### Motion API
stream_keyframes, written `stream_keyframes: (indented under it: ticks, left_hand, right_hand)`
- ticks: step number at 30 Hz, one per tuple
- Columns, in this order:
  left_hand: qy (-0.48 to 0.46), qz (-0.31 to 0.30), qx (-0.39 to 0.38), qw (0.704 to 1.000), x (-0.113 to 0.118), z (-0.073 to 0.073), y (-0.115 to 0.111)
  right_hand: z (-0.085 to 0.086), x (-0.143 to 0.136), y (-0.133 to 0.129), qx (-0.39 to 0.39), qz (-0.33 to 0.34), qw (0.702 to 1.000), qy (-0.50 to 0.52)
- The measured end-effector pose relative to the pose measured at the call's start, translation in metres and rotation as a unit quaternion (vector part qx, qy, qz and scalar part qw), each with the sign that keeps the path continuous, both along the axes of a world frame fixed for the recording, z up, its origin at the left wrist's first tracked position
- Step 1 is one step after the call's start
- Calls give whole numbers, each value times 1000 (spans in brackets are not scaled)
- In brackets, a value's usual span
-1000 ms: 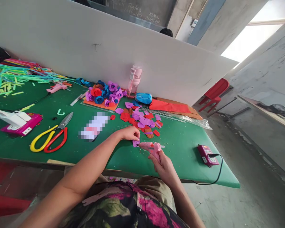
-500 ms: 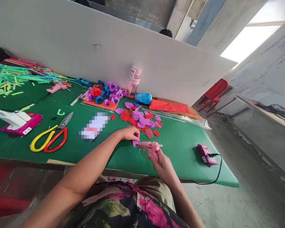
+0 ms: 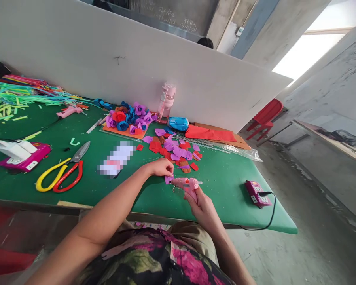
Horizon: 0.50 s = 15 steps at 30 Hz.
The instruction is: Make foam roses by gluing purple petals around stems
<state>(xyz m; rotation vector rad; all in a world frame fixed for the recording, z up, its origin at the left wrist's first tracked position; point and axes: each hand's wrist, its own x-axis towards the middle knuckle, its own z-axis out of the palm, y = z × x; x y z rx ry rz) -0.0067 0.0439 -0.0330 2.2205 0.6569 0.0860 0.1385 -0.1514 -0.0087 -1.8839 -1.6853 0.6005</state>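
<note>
The left hand (image 3: 162, 167) pinches a purple paper petal (image 3: 168, 180), fingertips nearly together, near the bench's (image 3: 225, 192) front edge. The pink glue gun (image 3: 184, 182) lies crosswise, nozzle leftward at the petal, the right hand's (image 3: 203, 206) fingers curled round its handle. Bare bench runs right to a magenta power strip (image 3: 256, 193).

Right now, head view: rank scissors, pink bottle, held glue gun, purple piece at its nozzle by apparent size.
Scissors
Pink bottle, held glue gun: unsure, right hand hides part of gun
Purple piece
</note>
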Motion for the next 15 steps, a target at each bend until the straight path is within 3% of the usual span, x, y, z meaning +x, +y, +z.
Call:
stream_keyframes:
  ticks: [15]
  left_hand:
    - [0, -1, -1, 1000, 0, 1, -1]
  right_hand:
    - [-5, 3, -1, -4, -14, 1000, 17]
